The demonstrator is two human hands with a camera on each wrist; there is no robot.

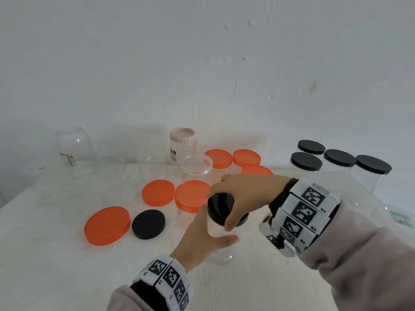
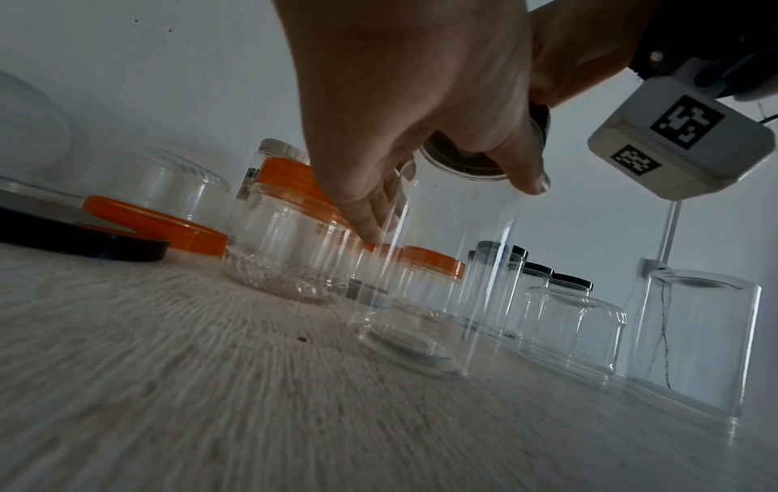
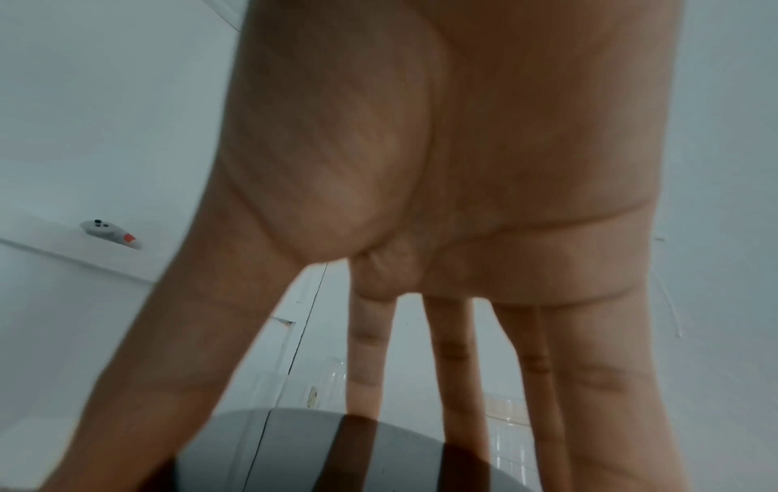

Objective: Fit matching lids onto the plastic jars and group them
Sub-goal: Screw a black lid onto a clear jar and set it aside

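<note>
Hands are both on one clear jar [image 1: 221, 248] standing near the middle of the white surface [image 1: 56, 254]. Left hand [image 1: 202, 239] wraps its fingers [image 2: 366, 213] round the jar's side, thumb in front. Right hand [image 1: 244, 196] comes from above, fingers curled over the black lid [image 1: 221, 208] sitting on the jar's mouth. Just left lie a loose black lid [image 1: 148, 224] and a big orange lid [image 1: 107, 225]. Orange-lidded jars [image 1: 190, 196] stand behind, four black-lidded jars [image 1: 336, 162] grouped far right, empty clear jars [image 1: 74, 144] far left.
</note>
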